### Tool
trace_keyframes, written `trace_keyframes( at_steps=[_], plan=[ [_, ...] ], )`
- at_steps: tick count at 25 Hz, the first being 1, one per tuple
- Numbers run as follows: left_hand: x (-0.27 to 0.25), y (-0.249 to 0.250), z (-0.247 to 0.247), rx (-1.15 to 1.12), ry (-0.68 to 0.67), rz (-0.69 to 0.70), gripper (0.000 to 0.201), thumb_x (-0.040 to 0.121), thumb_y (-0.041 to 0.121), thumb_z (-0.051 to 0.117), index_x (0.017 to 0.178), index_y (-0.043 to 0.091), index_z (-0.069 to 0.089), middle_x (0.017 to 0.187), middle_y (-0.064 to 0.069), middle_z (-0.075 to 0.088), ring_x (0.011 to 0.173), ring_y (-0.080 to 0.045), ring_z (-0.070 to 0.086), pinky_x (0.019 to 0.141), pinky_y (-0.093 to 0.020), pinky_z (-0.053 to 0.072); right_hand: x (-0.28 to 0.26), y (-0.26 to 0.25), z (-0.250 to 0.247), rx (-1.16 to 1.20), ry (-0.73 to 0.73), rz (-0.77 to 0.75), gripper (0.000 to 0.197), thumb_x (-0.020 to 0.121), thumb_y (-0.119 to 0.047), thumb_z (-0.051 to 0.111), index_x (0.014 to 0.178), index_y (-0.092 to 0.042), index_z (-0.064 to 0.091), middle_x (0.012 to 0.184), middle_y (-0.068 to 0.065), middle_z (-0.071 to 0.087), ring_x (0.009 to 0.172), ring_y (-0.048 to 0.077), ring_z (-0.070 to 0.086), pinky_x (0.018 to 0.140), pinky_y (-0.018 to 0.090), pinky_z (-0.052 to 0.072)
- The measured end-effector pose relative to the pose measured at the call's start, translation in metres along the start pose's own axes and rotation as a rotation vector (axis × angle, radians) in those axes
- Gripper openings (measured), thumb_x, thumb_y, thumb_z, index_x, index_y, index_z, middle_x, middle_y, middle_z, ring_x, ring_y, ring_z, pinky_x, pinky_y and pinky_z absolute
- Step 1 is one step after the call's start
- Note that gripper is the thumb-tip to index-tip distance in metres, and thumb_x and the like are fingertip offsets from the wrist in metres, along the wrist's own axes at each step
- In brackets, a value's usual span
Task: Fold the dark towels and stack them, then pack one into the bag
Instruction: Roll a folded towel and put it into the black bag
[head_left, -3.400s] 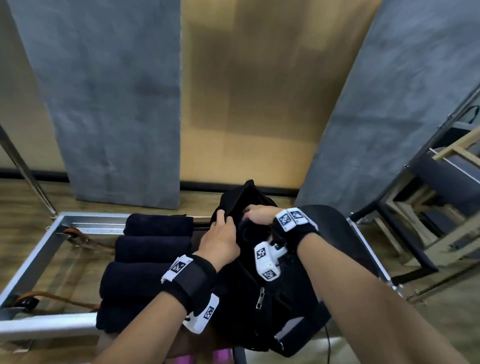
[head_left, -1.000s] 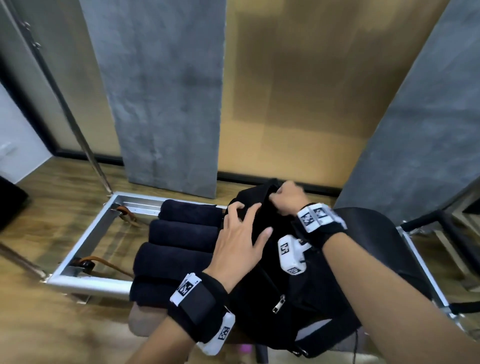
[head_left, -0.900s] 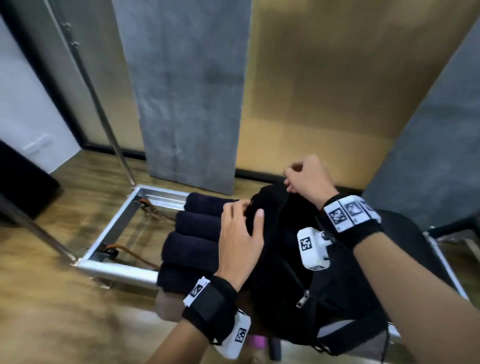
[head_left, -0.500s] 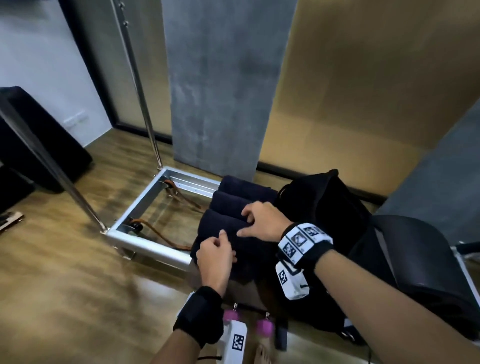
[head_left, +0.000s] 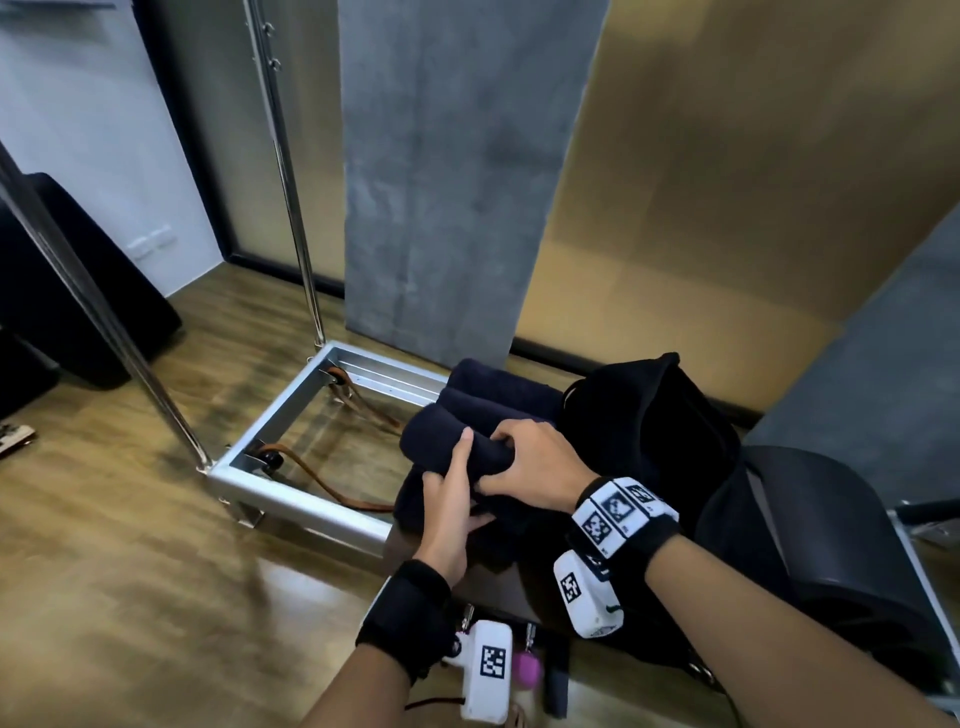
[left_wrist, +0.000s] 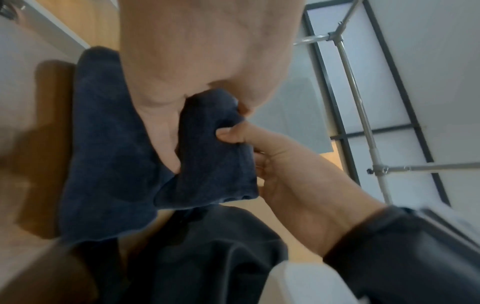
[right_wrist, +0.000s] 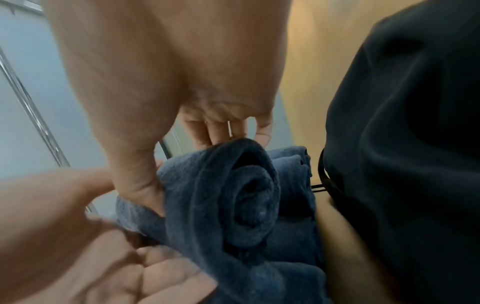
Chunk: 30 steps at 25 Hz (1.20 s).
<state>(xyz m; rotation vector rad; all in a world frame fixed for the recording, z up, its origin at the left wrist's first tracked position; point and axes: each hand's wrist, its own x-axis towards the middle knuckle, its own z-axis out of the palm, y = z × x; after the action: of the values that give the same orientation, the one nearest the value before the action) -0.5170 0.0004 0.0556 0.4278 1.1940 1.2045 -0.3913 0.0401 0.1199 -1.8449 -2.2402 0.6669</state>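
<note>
Towels (head_left: 496, 395): four rolled, beside one black bag (head_left: 649, 415); left hand (head_left: 451, 506) and right hand (head_left: 535, 467) grip one.

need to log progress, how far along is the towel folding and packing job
Done: the dark towels sit rolled and stacked beside the black bag. In hand: the left hand and right hand both grip one rolled towel at the stack. Left: carrying that towel into the bag; whether the bag is open cannot be told.

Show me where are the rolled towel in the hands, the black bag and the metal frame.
rolled towel (head_left: 441, 441), head view, its top surface.
black bag (head_left: 644, 415), head view, its upper side.
metal frame (head_left: 296, 499), head view, its near rail.
</note>
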Motion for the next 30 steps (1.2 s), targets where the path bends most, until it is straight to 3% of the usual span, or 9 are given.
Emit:
trace_keyframes(
  at_steps=[4, 6, 8, 11, 14, 17, 20, 25, 30],
  plan=[
    [-0.01, 0.029, 0.031, -0.168, -0.146, -0.007, 0.052, 0.089, 0.055, 0.076, 0.126, 0.019, 0.073, 0.113, -0.011, 0.08, 0.103, -0.028, 0.078, 0.072, -0.038, 0.064, -0.017, 0.01, -0.04, 0.369, 0.168, 0.026, 0.054, 0.068, -0.073, 0.079, 0.093, -0.027, 0.066, 0.098, -0.009, 0.069, 0.092, 0.006, 0.065, 0.086, 0.029, 0.054],
    [-0.014, 0.038, 0.06, -0.214, -0.274, -0.004, 0.058, 0.083, 0.059, 0.079, 0.121, 0.015, 0.078, 0.116, -0.015, 0.078, 0.107, -0.031, 0.077, 0.079, -0.039, 0.064, -0.026, 0.016, -0.064, 0.689, 0.107, 0.137, 0.059, 0.079, -0.062, 0.08, 0.119, -0.022, 0.063, 0.122, -0.002, 0.067, 0.113, 0.011, 0.066, 0.102, 0.034, 0.053],
    [-0.015, 0.041, 0.095, -0.154, -0.349, 0.008, 0.07, 0.076, 0.069, 0.079, 0.122, 0.017, 0.077, 0.119, -0.013, 0.078, 0.11, -0.028, 0.076, 0.089, -0.044, 0.062, -0.038, 0.022, -0.085, 1.015, -0.04, 0.224, 0.067, 0.087, -0.053, 0.077, 0.141, -0.02, 0.054, 0.134, 0.004, 0.068, 0.119, 0.018, 0.069, 0.101, 0.036, 0.056],
    [-0.016, 0.041, 0.151, 0.139, -0.455, 0.064, 0.093, 0.077, 0.088, 0.06, 0.136, 0.017, 0.063, 0.135, -0.01, 0.067, 0.122, -0.028, 0.068, 0.105, -0.051, 0.054, -0.065, 0.044, -0.122, 1.157, 0.021, 0.26, 0.046, 0.099, -0.042, 0.066, 0.132, -0.011, 0.065, 0.12, 0.014, 0.075, 0.107, 0.026, 0.074, 0.084, 0.038, 0.062],
    [-0.012, 0.03, 0.174, 0.7, -0.447, 0.347, 0.084, 0.088, 0.089, 0.028, 0.127, 0.024, 0.065, 0.138, 0.0, 0.041, 0.133, -0.016, 0.042, 0.117, -0.041, 0.037, -0.092, 0.076, -0.153, 1.18, 0.165, 0.426, 0.046, 0.099, -0.037, 0.066, 0.124, 0.002, 0.066, 0.111, 0.031, 0.072, 0.095, 0.048, 0.071, 0.075, 0.054, 0.06],
    [-0.01, 0.009, 0.176, 1.333, -0.385, 0.63, 0.05, 0.104, 0.061, 0.036, 0.131, 0.029, 0.063, 0.144, -0.009, 0.034, 0.14, -0.031, 0.03, 0.109, -0.049, 0.041, -0.103, 0.112, -0.165, 0.968, 0.179, 0.644, 0.048, 0.099, -0.035, 0.064, 0.123, 0.006, 0.065, 0.102, 0.031, 0.071, 0.087, 0.044, 0.068, 0.082, 0.058, 0.056],
    [-0.012, -0.004, 0.184, 1.619, -0.423, 0.564, 0.053, 0.1, 0.033, 0.057, 0.15, 0.034, 0.042, 0.153, -0.011, 0.021, 0.138, -0.037, 0.031, 0.099, -0.047, 0.047, -0.093, 0.135, -0.16, 0.903, 0.03, 0.858, 0.047, 0.095, -0.037, 0.066, 0.12, 0.004, 0.062, 0.107, 0.031, 0.067, 0.095, 0.044, 0.067, 0.094, 0.059, 0.054],
    [-0.006, -0.005, 0.2, 1.618, -0.525, 0.6, 0.069, 0.091, 0.013, 0.071, 0.15, 0.016, 0.036, 0.154, -0.004, 0.019, 0.107, -0.033, 0.058, 0.074, -0.041, 0.045, -0.042, 0.141, -0.131, 1.151, -0.081, 0.937, 0.029, 0.095, -0.033, 0.059, 0.095, -0.004, 0.063, 0.084, 0.018, 0.067, 0.079, 0.031, 0.062, 0.081, 0.044, 0.053],
    [0.0, -0.001, 0.196, 1.584, -0.53, 0.619, 0.075, 0.091, 0.002, 0.057, 0.159, 0.015, 0.028, 0.157, -0.001, 0.015, 0.08, -0.024, 0.051, 0.066, -0.036, 0.04, -0.007, 0.173, -0.112, 0.758, 0.082, 0.906, 0.048, 0.098, -0.03, 0.063, 0.136, -0.001, 0.059, 0.131, 0.019, 0.067, 0.119, 0.036, 0.066, 0.108, 0.042, 0.05]
  ],
)
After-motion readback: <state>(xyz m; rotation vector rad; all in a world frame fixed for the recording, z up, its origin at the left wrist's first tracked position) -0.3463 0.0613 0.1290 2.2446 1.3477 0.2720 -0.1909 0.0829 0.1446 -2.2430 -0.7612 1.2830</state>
